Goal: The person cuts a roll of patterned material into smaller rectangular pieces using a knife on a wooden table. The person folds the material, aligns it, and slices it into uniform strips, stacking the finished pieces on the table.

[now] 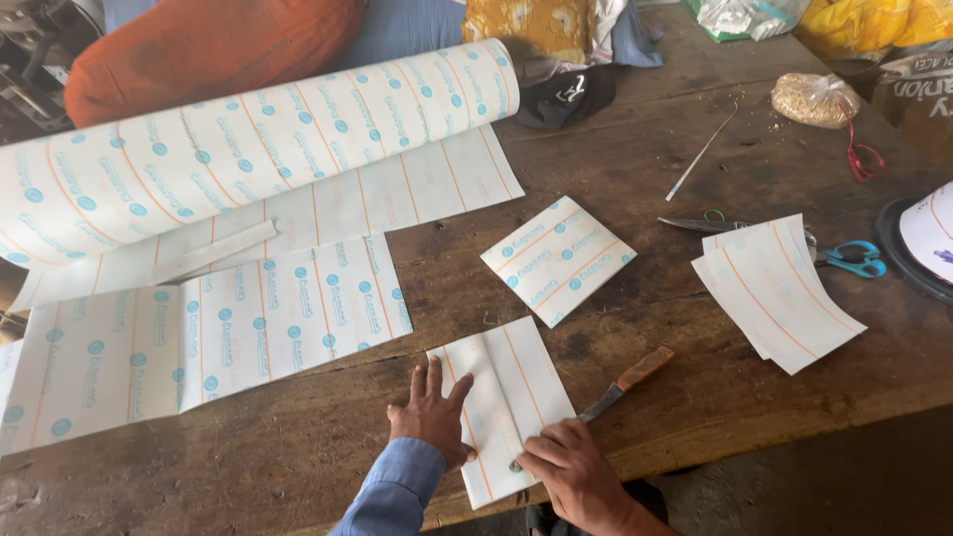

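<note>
Under both hands: folded sheet [504, 402]; left hand [432, 415] spread flat, right hand [568, 469] pressing knife [620, 385].

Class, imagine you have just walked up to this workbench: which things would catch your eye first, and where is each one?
First, the big roll of white sheet with blue dots and orange lines, lying partly unrolled across the far left of the wooden table. Next, at the near edge, the left hand and right hand pressing flat on a folded sheet, a knife just to its right. Blue-handled scissors lie at the right.
</note>
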